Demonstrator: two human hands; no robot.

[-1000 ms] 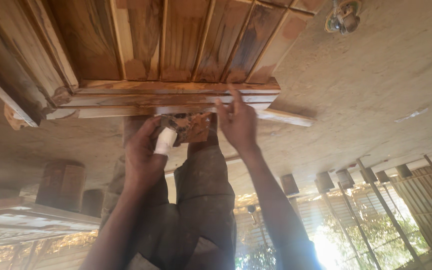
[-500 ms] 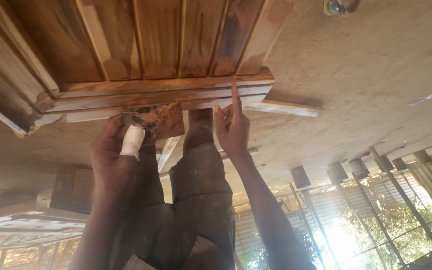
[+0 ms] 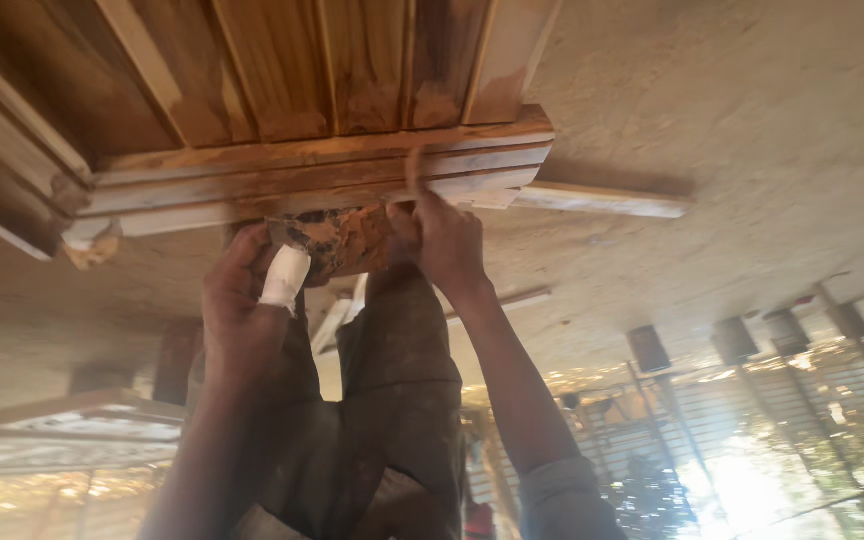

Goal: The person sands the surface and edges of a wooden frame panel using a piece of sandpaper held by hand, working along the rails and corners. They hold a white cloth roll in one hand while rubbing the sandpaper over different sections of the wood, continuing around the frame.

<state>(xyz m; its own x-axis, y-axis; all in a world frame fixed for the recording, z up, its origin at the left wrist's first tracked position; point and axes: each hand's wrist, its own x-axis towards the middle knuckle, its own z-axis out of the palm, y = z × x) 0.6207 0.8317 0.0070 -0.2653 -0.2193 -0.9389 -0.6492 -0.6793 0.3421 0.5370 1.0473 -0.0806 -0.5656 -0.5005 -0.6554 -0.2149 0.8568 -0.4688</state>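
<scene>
The view is tipped over, with the floor showing at the top. A wooden panel of reddish slats with a stepped moulded edge lies on the concrete. My left hand, one finger wrapped in white tape, grips a brown stained cloth just under that edge. My right hand holds the cloth's right side, and one blurred finger reaches up onto the moulding. My legs in dirty dark trousers show between my arms.
A loose pale wooden strip lies on the concrete floor to the right of the panel. More timber frames sit at the left. A metal railing with bright greenery behind it fills the lower right.
Both hands have closed in on the stained cloth below the moulded edge. My right hand went from an open palm with a pointing finger to a grip on the cloth. The camera moved closer.
</scene>
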